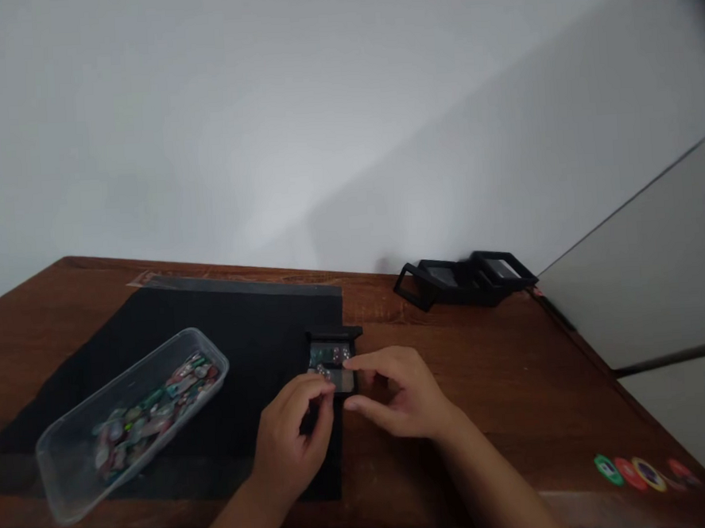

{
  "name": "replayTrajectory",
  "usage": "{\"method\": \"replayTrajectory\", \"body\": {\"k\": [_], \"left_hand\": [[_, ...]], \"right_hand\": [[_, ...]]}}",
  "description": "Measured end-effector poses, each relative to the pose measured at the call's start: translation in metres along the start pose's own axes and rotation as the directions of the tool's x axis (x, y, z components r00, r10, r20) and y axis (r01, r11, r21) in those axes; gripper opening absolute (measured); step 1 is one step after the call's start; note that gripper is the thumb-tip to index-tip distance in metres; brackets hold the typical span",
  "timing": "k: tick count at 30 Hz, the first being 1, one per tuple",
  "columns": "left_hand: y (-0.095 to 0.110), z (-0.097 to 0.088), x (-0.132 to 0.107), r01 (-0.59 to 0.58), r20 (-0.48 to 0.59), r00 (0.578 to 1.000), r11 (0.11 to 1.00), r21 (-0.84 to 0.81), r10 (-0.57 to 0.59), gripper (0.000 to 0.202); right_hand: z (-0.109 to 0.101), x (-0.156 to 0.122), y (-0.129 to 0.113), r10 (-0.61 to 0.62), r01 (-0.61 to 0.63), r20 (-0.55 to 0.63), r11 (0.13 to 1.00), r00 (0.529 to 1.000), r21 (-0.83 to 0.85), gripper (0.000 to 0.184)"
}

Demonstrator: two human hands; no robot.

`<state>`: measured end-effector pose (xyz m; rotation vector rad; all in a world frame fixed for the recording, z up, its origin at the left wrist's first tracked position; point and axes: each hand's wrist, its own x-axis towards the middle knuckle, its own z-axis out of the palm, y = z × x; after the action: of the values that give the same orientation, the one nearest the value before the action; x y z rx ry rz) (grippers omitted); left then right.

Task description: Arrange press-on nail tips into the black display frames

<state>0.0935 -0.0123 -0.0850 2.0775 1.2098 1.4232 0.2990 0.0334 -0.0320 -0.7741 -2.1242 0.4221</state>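
A small black box point(344, 381) with its lid raised lies at the right edge of a black mat. Small shiny pieces point(329, 353) sit in its far part; a lighter panel shows in its near part. At its near left corner, my left hand point(291, 431) is closed, thumb and forefinger tips pinched; whatever they hold is too small to make out. My right hand point(405, 392) is at the box's right side, thumb and forefinger apart. The forefinger tip reaches over the box and the thumb tip is by its near right corner.
A clear plastic tub point(205, 341) of mixed small colourful pieces point(153, 420) stands on the black mat point(242, 318) at left. Several black frame-like boxes point(464, 279) are by the wall at the back right. Round coloured stickers point(631, 472) lie near the wooden table's point(483, 351) right front edge.
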Motion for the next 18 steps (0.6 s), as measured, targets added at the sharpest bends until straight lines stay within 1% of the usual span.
{"method": "replayTrajectory", "body": {"k": [3,7,13,18], "left_hand": [[-0.001,-0.0008,-0.0034,-0.013,0.012,1.0,1.0,0.005,0.013,0.023],[0.0007,-0.0038,-0.0053,-0.06,0.027,0.998,0.998,0.017,0.059,0.023],[-0.0003,-0.0022,-0.0049,-0.018,0.066,0.998,0.998,-0.052,0.021,0.022],[0.0029,-0.0023,-0.0017,0.005,0.086,0.996,0.996,-0.086,0.003,0.019]], "right_hand": [[0.0004,-0.0001,-0.0009,-0.004,0.004,0.024,1.0,1.0,-0.013,0.03],[0.0026,-0.0012,-0.0005,-0.006,0.007,0.036,0.999,0.999,-0.032,0.029],[0.0028,-0.0012,-0.0003,-0.008,0.01,0.056,0.999,0.998,-0.04,0.025],[0.0021,-0.0006,-0.0014,-0.005,0.01,0.087,0.998,0.996,-0.055,0.023]]}}
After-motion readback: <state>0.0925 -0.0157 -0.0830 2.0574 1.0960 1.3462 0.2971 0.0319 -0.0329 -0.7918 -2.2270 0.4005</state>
